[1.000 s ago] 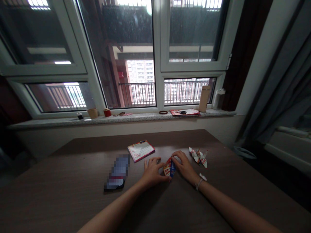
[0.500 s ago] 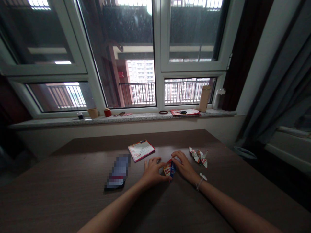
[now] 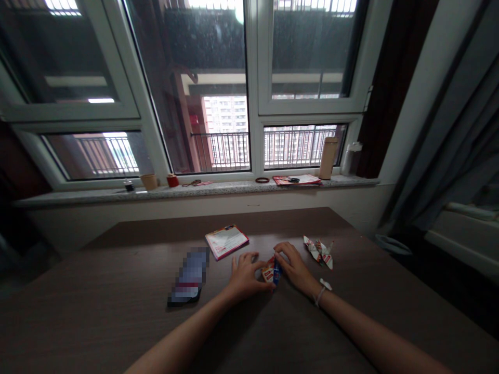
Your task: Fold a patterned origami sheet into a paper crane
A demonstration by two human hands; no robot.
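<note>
A small folded piece of printed paper [image 3: 268, 274], yellow, red, white and blue, lies on the table between my hands. My left hand [image 3: 245, 276] grips its left side, with the thumb at the near edge and a finger at the far edge. The other left fingers are lifted and spread. On the right side, the bent fingers and thumb of my right hand [image 3: 293, 266] pinch the blue part. My fingertips hide some of the paper's edges. To the right rests a folded paper shape [image 3: 319, 253] with pointed ends, printed white and red.
A stack of printed sheets [image 3: 226, 241] lies beyond my left hand, and a blurred-out phone [image 3: 189, 275] is left of it. Along the windowsill [image 3: 230, 188] stand a paper cup [image 3: 149, 182], a tan bottle [image 3: 328, 158], a roll of tape [image 3: 262, 180] and more papers [image 3: 300, 180].
Both hands stay on the folded paper in nearly the same place. My right fingers have shifted very slightly.
</note>
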